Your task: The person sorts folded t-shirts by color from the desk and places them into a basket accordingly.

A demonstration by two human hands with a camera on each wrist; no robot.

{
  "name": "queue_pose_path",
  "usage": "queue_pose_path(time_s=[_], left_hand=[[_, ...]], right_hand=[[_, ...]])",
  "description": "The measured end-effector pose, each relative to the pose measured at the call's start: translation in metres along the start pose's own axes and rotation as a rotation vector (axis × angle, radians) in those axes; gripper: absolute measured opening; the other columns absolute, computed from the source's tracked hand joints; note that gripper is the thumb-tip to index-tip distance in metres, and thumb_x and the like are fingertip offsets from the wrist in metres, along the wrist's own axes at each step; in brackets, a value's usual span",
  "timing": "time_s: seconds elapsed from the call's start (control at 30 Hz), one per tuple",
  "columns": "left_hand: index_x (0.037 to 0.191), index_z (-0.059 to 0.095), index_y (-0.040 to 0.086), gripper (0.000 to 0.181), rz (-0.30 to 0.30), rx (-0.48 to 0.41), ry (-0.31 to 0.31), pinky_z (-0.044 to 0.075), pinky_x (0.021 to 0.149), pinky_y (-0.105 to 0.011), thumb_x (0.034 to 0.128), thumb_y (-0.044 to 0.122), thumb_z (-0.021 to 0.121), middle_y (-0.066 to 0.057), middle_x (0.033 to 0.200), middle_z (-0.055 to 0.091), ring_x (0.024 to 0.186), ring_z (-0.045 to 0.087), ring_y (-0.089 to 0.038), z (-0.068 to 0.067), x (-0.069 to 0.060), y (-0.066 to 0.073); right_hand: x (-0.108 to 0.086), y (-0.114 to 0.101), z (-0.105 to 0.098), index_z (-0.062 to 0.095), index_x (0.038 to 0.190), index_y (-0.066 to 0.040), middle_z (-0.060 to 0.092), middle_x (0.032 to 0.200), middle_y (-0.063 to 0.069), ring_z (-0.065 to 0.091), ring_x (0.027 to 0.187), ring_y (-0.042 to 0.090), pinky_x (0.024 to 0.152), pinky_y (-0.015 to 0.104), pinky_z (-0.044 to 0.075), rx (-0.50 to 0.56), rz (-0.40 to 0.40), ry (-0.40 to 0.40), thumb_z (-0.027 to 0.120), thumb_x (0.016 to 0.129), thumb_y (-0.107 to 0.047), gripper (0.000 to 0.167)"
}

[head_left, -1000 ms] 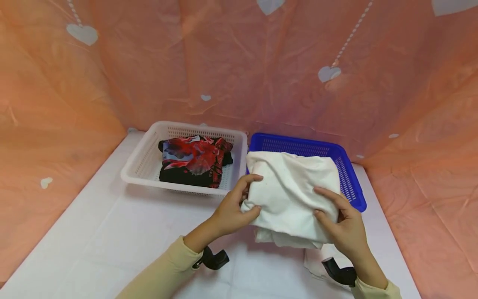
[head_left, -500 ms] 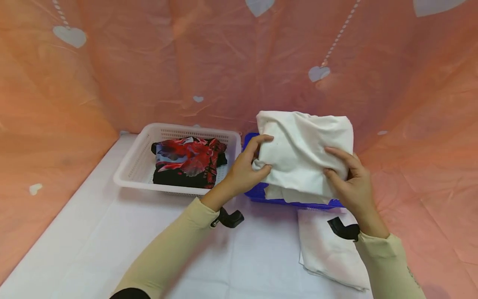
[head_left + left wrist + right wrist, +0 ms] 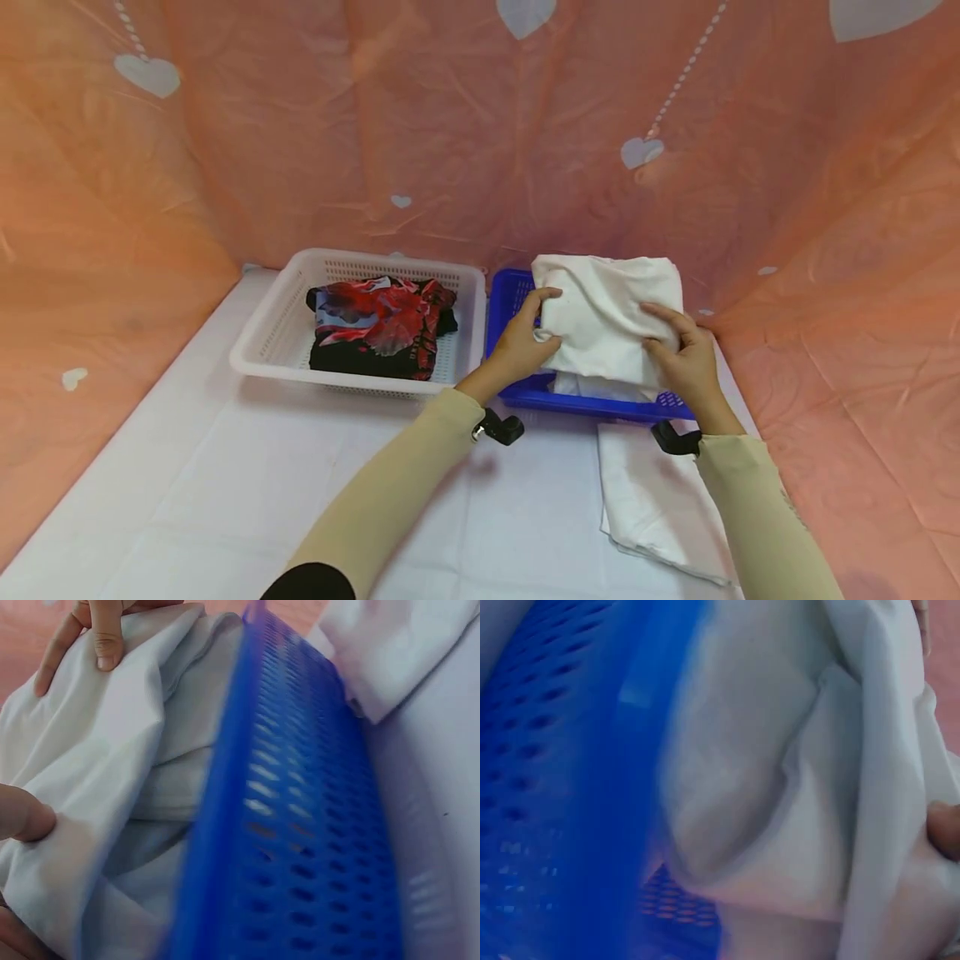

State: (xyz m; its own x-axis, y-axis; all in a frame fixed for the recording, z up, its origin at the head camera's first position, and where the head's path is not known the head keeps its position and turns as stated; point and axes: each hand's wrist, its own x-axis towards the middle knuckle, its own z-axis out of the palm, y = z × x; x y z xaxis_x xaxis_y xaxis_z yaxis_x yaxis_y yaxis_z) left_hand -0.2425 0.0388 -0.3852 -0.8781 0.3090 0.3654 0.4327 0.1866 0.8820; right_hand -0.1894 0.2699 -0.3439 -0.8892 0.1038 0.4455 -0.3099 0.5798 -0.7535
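Observation:
A folded white cloth (image 3: 607,312) is held between both hands, within the rim of the blue basket (image 3: 577,406). My left hand (image 3: 521,342) grips its left edge, thumb on top. My right hand (image 3: 688,358) pinches the right side. In the left wrist view the cloth (image 3: 90,750) hangs in loose folds beside the blue basket's wall (image 3: 315,825); the left thumb presses on it. The right wrist view shows the cloth's layers (image 3: 795,787) next to the blurred basket wall (image 3: 607,787). The fingers beneath the cloth are hidden.
Left of the blue basket stands a white basket (image 3: 285,372) with a folded black and red printed garment (image 3: 382,329). Another folded white cloth (image 3: 652,500) lies on the table in front of the blue basket. A pink curtain (image 3: 450,125) hangs behind.
Both hands carried the white cloth forward from over the table's near side, raised over the blue basket, then lowered it into the basket's area. The cloth lying on the table came into fuller view.

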Motion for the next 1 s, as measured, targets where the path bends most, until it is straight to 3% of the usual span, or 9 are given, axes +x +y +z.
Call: queue_pose_path(time_s=[0.13, 0.27, 0.4, 0.5, 0.77, 1.0], left_hand=[[0.138, 0.041, 0.020, 0.065, -0.104, 0.036, -0.022, 0.040, 0.060, -0.023, 0.0811, 0.001, 0.066, -0.014, 0.139, 0.051, 0.097, 0.052, -0.022, 0.011, 0.000, -0.011], [0.139, 0.040, 0.021, 0.067, -0.203, 0.096, -0.051, 0.042, 0.071, -0.028, 0.0806, 0.003, 0.067, -0.016, 0.137, 0.054, 0.090, 0.051, -0.022, 0.017, 0.000, -0.018], [0.141, 0.039, 0.022, 0.068, -0.281, 0.151, -0.092, 0.042, 0.071, -0.029, 0.0809, 0.004, 0.067, -0.016, 0.133, 0.057, 0.083, 0.050, -0.022, 0.021, 0.004, -0.022], [0.141, 0.039, 0.022, 0.069, -0.324, 0.194, -0.115, 0.043, 0.073, -0.029, 0.0806, 0.005, 0.067, -0.016, 0.132, 0.057, 0.085, 0.051, -0.021, 0.022, 0.006, -0.023], [0.140, 0.040, 0.019, 0.070, -0.394, 0.282, -0.132, 0.047, 0.080, -0.032, 0.0775, 0.004, 0.068, -0.018, 0.125, 0.061, 0.093, 0.053, -0.023, 0.023, 0.008, -0.026], [0.140, 0.042, 0.014, 0.071, -0.410, 0.323, -0.137, 0.047, 0.092, -0.032, 0.0755, 0.001, 0.068, -0.012, 0.131, 0.058, 0.113, 0.057, -0.024, 0.025, 0.013, -0.028]], right_hand=[[0.004, 0.037, 0.003, 0.063, 0.127, -0.010, 0.054, 0.118, -0.027, 0.046, 0.105, -0.010, 0.078, 0.005, 0.040, -0.022, 0.052, -0.070, 0.066, 0.081, 0.005, 0.048], [0.005, 0.060, 0.007, 0.061, 0.129, -0.015, 0.058, 0.132, -0.006, 0.043, 0.117, -0.006, 0.085, 0.005, 0.036, -0.048, 0.094, -0.154, 0.067, 0.082, 0.001, 0.050], [0.005, 0.070, 0.009, 0.059, 0.131, -0.015, 0.052, 0.141, 0.012, 0.044, 0.128, 0.015, 0.090, 0.009, 0.033, -0.077, 0.116, -0.225, 0.066, 0.084, -0.002, 0.050], [0.007, 0.075, 0.011, 0.059, 0.132, -0.014, 0.051, 0.142, 0.014, 0.043, 0.131, 0.028, 0.094, 0.019, 0.034, -0.101, 0.127, -0.257, 0.065, 0.084, -0.002, 0.050], [0.015, 0.079, 0.017, 0.058, 0.132, -0.013, 0.050, 0.142, 0.017, 0.038, 0.135, 0.035, 0.106, 0.049, 0.033, -0.141, 0.118, -0.357, 0.063, 0.084, -0.002, 0.050], [0.020, 0.085, 0.019, 0.056, 0.133, -0.007, 0.048, 0.141, 0.023, 0.036, 0.136, 0.041, 0.109, 0.055, 0.030, -0.173, 0.126, -0.389, 0.062, 0.082, 0.001, 0.052]])
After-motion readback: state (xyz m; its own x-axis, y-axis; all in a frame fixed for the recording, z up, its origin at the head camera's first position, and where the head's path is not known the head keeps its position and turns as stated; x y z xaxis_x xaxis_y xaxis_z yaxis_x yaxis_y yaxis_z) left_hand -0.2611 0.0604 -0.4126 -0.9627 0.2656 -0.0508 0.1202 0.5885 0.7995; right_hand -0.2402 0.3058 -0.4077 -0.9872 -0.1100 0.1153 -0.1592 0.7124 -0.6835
